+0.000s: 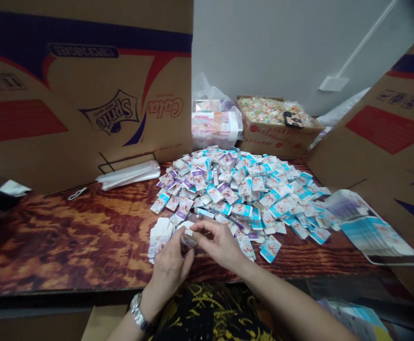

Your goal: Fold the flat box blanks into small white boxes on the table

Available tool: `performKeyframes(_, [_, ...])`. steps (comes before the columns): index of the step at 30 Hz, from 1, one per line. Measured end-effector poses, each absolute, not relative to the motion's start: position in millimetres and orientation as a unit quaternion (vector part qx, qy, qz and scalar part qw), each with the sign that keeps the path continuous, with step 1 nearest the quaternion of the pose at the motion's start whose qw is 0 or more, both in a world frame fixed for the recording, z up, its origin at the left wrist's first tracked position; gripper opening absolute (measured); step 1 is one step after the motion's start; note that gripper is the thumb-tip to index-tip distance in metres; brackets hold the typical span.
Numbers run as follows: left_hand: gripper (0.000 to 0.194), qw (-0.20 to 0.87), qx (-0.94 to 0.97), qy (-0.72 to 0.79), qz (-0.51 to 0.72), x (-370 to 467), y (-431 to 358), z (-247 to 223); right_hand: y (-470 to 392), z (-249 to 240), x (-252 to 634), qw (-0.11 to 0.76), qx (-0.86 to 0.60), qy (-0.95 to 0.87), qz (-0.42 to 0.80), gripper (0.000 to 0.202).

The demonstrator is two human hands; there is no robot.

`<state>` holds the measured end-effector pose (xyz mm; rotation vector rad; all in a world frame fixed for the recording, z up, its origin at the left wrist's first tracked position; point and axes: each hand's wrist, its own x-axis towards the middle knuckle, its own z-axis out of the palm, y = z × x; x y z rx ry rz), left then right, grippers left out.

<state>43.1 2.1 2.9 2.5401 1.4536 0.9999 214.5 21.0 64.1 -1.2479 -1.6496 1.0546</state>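
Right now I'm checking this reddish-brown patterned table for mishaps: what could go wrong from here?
The small whitish cardboard box held between the left hand and right hand might crease if pinched too hard. The loose heap of blue, purple and white cardboard boxes could slide if the right hand bumps it.

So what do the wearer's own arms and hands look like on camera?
The left hand and right hand are gloveless, both forearms bare with no sleeves showing. The left wrist wears a silver-coloured link band, watch or bracelet; the right wrist shows nothing worn.
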Motion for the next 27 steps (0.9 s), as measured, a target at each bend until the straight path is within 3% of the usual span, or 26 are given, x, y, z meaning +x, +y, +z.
performKeyframes(6, [0.065,0.025,0.833,0.458,0.311,48,4,9,9,61,207,0.413,-0.468,-0.717,0.311,0.023])
performKeyframes(11, [0.066,0.060,0.816,0.486,0.307,50,2,4,-5,45,198,0.389,-0.453,-0.735,0.322,0.037])
performKeyframes(16, [0.067,0.116,0.805,0.504,0.290,47,2,14,12,36,205,0.394,-0.435,-0.710,0.389,0.031])
performKeyframes(19, [0.064,0.111,0.797,0.508,0.308,38,5,26,46,40,222,0.475,-0.465,-0.567,0.487,0.032])
performKeyframes(21, [0.052,0.070,0.796,0.504,0.328,31,6,27,67,40,233,0.582,-0.492,-0.402,0.507,0.047])
performKeyframes(23, [0.038,0.039,0.815,0.488,0.312,27,4,20,75,35,239,0.608,-0.520,-0.334,0.499,0.058])
performKeyframes(25, [0.030,0.031,0.841,0.477,0.251,28,2,8,68,23,238,0.534,-0.549,-0.437,0.471,0.053])
performKeyframes(27, [0.029,0.029,0.856,0.480,0.188,31,-1,-5,51,8,230,0.402,-0.546,-0.623,0.390,0.040])
